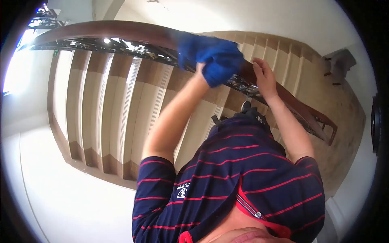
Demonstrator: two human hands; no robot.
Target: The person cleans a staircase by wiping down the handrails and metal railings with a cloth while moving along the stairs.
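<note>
A dark blue cloth (222, 60) lies bunched over the brown handrail (121, 29). My left hand (201, 68) is pressed into this cloth from above, with its fingers mostly covered by the folds; it grips the fabric against the rail. Motion blurs part of the cloth. Further right along the same rail rests my right hand (265, 79), its fingers loosely spread across the top and holding no cloth. Beneath the handrail runs dark ornate metalwork (142, 50).
Tan steps (137, 105) with brown ends descend on the near side of the rail. More steps (279, 52) lie beyond it. A grey chair (341, 65) stands on the landing (344, 133) at right. Bright window light (18, 67) enters at left.
</note>
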